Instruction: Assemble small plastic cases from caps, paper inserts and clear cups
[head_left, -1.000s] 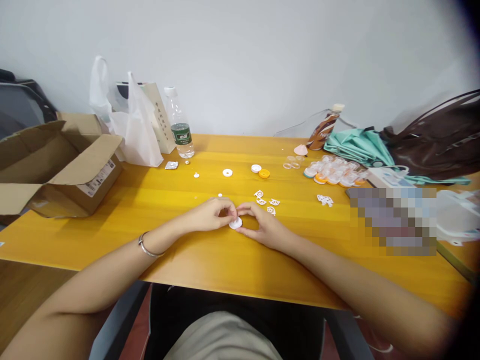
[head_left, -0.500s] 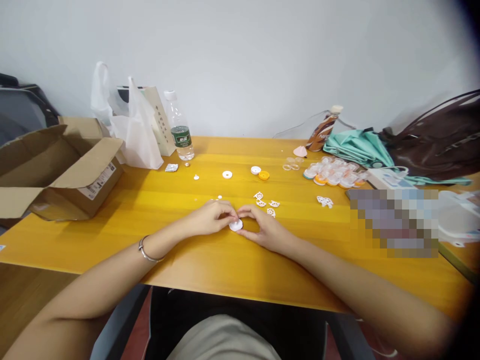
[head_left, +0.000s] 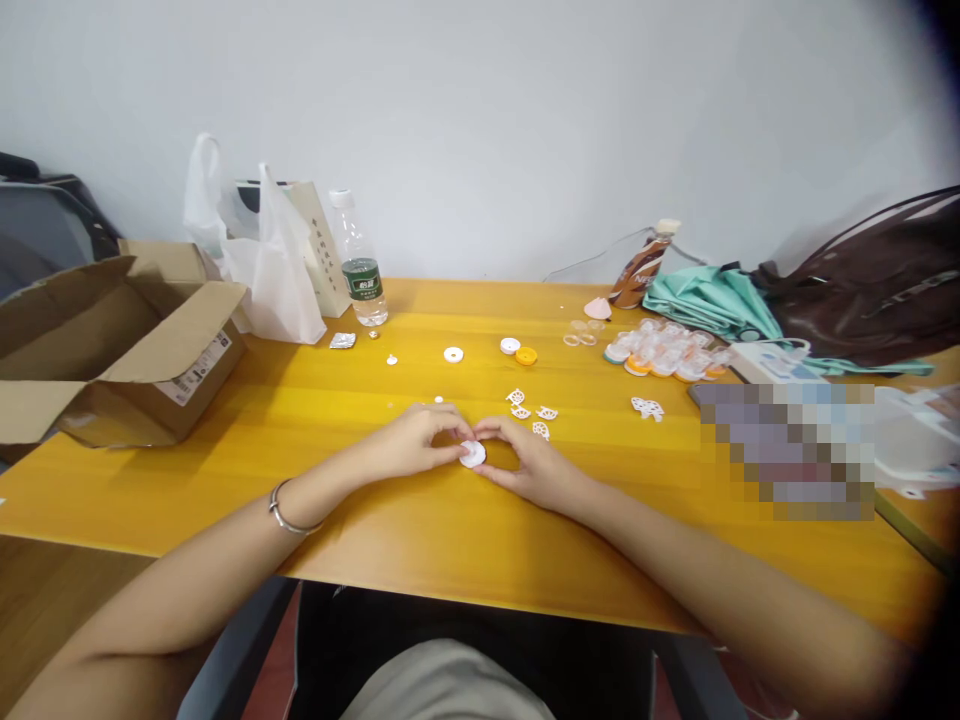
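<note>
Between my two hands is a small white round disc [head_left: 472,455], just above or on the table in front of me. My left hand [head_left: 431,440] pinches its left edge with thumb and fingers. On the other side, the thumb and fingertips of my right hand [head_left: 525,463] close on its right edge. Several white openwork pieces [head_left: 519,411] lie beyond my right hand. Farther back are a white ring [head_left: 453,355], a white round cap [head_left: 510,346] and an orange round cap [head_left: 526,356]. A tiny white part [head_left: 391,360] lies to the left of the ring.
At the left stand an open cardboard box [head_left: 172,350], a white plastic bag [head_left: 274,290] and a water bottle [head_left: 362,270]. To the right are several clear-topped round pieces [head_left: 664,350], a brown drink bottle [head_left: 643,268], teal fabric [head_left: 712,300] and a dark bag [head_left: 862,280].
The thumb and fingers of my left hand have shifted slightly on the white disc, whose face now shows more. The whole view has tilted up a little.
</note>
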